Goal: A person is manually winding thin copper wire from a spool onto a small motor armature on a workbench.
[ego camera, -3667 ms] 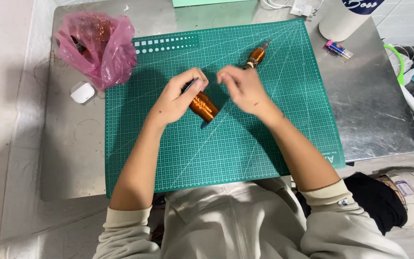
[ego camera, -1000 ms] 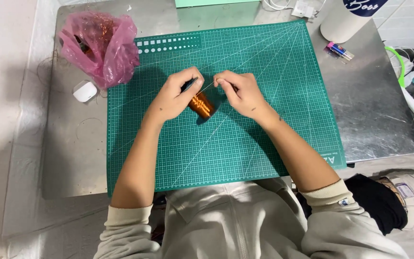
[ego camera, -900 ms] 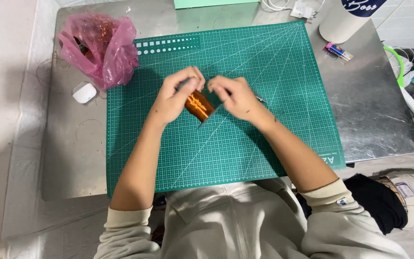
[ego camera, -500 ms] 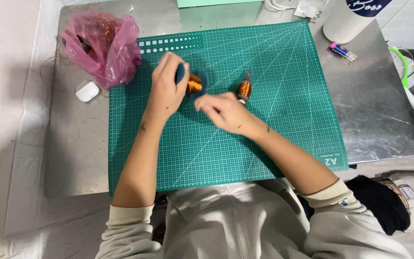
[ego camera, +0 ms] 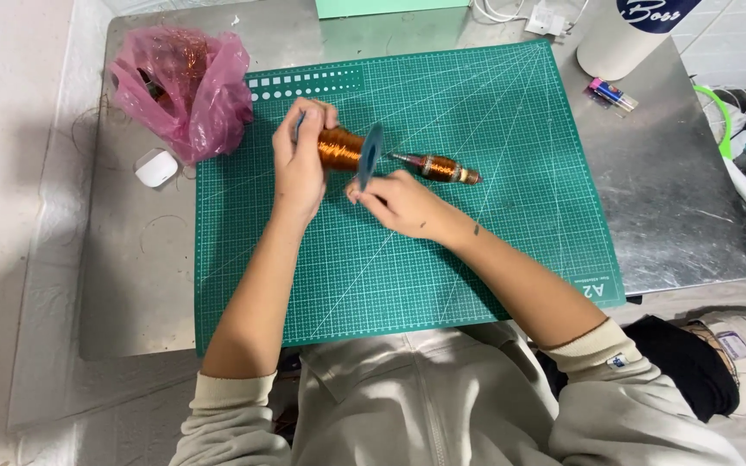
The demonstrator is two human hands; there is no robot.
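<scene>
A spool of copper wire (ego camera: pixel 339 148) is lying with its long axis running left to right above the green cutting mat (ego camera: pixel 477 259), its blue end disc (ego camera: pixel 369 155) pointing right and standing on edge toward the camera. The left hand (ego camera: pixel 300 160) is wrapping around the spool's left end, fingers curled over the top, holding it just off the mat near the mat's upper middle. The right hand (ego camera: pixel 399 203) is sitting just below and right of the disc, fingers drawn narrowly together with the tips pinching at the disc's lower rim; whether a strand of wire is running between them is too fine to tell.

Just right of the disc, one wound copper armature (ego camera: pixel 435 167) is lying on the mat, its long axis also left to right and tilting slightly downward to the right, its thin shaft pointing back at the spool. So two copper-wound pieces are showing: one in hand, one resting.

The single mat is covering most of a grey metal table (ego camera: pixel 675 198). At the table's upper left, one crumpled pink plastic bag (ego camera: pixel 187 86) is holding tangled copper wire, and one small white rounded case (ego camera: pixel 156 167) is sitting just below it. At the upper right, one white cylinder with a dark blue label (ego camera: pixel 628 39) is standing, with a small clear packet of coloured pieces (ego camera: pixel 612 92) lying just beside it. One pale green box edge (ego camera: pixel 390 7) is showing at the top.
</scene>
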